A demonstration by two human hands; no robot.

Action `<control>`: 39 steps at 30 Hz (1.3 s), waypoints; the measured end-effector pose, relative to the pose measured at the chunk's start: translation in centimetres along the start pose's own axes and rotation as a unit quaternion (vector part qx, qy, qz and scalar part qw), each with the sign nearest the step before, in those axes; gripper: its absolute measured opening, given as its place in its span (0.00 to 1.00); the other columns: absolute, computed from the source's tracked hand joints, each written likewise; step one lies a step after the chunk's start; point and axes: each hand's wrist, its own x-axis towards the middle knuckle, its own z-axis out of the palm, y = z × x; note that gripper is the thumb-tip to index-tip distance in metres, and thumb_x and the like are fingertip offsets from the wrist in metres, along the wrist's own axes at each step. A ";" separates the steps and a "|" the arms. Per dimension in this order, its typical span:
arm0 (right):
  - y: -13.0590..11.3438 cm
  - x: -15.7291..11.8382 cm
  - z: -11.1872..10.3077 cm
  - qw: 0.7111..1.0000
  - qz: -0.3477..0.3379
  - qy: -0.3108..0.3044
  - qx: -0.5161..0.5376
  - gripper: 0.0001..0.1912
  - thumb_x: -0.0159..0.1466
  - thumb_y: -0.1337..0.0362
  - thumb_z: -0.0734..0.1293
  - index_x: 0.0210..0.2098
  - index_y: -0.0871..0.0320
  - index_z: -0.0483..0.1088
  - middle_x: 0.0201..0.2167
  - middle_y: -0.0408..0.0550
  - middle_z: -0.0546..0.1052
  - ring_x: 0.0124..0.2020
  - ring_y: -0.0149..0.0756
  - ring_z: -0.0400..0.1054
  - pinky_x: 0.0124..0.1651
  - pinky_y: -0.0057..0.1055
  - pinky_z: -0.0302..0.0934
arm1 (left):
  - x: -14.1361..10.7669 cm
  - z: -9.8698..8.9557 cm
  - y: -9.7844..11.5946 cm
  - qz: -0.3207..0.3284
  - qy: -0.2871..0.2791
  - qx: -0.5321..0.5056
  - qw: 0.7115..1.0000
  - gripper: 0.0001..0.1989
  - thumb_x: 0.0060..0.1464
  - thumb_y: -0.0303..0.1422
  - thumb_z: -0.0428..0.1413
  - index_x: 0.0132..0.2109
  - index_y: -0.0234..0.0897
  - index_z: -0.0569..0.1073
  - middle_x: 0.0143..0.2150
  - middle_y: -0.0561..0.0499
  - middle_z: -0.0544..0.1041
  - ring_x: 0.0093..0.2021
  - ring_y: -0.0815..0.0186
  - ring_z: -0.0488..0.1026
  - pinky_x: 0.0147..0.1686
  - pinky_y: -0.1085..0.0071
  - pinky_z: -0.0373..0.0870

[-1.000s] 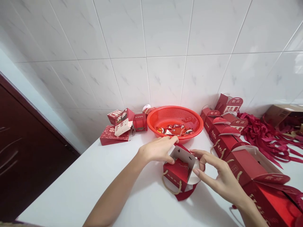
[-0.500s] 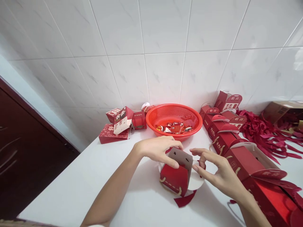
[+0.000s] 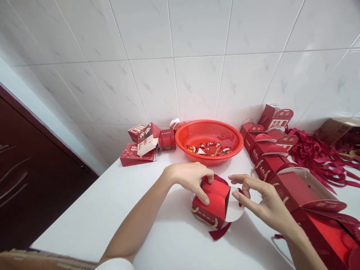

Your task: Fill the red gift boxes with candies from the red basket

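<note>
A small red paper gift box (image 3: 210, 210) with a twisted cord handle sits on the table, its two top flaps folded inward. My left hand (image 3: 194, 180) is closed over the box top, thumb on the near flap and fingers on the far one. To the right of the box, my right hand (image 3: 258, 198) has thumb and forefinger apart beside the rounded white side flap (image 3: 235, 208). Dark red ribbon shows by that flap, and a ribbon end (image 3: 219, 232) pokes out from under the box.
Behind the box stands a red plastic basket (image 3: 209, 161) holding wrapped sweets. Finished-looking red boxes (image 3: 270, 161) line the right side, near a heap of loose ribbon (image 3: 309, 153) and a cardboard box (image 3: 337, 129). More red boxes (image 3: 137, 155) lie at the back left, by the tiled wall.
The raised top flaps of the gift box have folded down under my left hand. My right hand stays beside the white side flap. The view has shifted slightly.
</note>
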 end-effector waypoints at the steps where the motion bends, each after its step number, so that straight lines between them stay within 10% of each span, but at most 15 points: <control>1: 0.0 0.0 0.0 1.000 -0.002 -0.005 0.001 0.17 0.67 0.57 0.67 0.24 0.53 0.61 0.46 0.49 0.82 0.48 0.40 0.77 0.48 0.32 0.68 | 0.0 -0.1 -0.1 0.000 0.000 -0.007 1.000 0.29 0.44 0.53 0.65 0.49 0.41 0.73 0.44 0.51 0.77 0.44 0.59 0.71 0.32 0.72 0.62; 8: -0.7 -0.2 -0.1 1.000 -0.007 -0.023 0.002 0.13 0.68 0.58 0.66 0.28 0.53 0.63 0.44 0.47 0.81 0.46 0.38 0.77 0.46 0.29 0.68 | -1.2 -1.6 -2.2 0.071 -0.021 -0.138 0.988 0.29 0.58 0.54 0.55 0.59 0.43 0.71 0.52 0.49 0.77 0.40 0.65 0.74 0.38 0.72 0.69; 13: -1.2 0.0 -0.1 0.999 -0.023 -0.037 0.008 0.12 0.67 0.57 0.67 0.30 0.53 0.65 0.37 0.45 0.81 0.46 0.39 0.77 0.45 0.28 0.67 | -1.9 -1.7 -2.7 0.075 -0.016 -0.131 0.988 0.38 0.47 0.48 0.67 0.64 0.47 0.67 0.64 0.49 0.69 0.50 0.60 0.74 0.44 0.69 0.72; 25: -1.2 -0.1 0.3 0.995 -0.024 -0.088 0.028 0.08 0.67 0.57 0.67 0.34 0.54 0.69 0.36 0.47 0.79 0.48 0.41 0.74 0.46 0.31 0.69 | -1.2 -1.3 -1.3 0.085 -0.008 -0.026 0.996 0.34 0.46 0.40 0.67 0.60 0.44 0.70 0.54 0.49 0.74 0.48 0.60 0.72 0.43 0.70 0.69; 32: -1.1 -0.2 0.3 0.990 -0.092 -0.101 -0.033 0.23 0.69 0.63 0.64 0.63 0.48 0.67 0.54 0.51 0.78 0.52 0.43 0.73 0.52 0.38 0.71 | -2.7 -2.1 -3.5 0.102 0.005 -0.201 0.974 0.30 0.52 0.33 0.60 0.63 0.44 0.67 0.64 0.45 0.69 0.41 0.66 0.76 0.42 0.70 0.72; 39: -1.3 -0.1 0.2 0.978 -0.086 -0.175 -0.072 0.16 0.70 0.62 0.64 0.53 0.46 0.78 0.61 0.52 0.72 0.57 0.48 0.70 0.52 0.43 0.72 | -2.1 -2.1 -4.6 -0.156 0.042 -0.063 0.985 0.28 0.44 0.20 0.55 0.55 0.36 0.72 0.47 0.46 0.80 0.43 0.61 0.77 0.35 0.73 0.71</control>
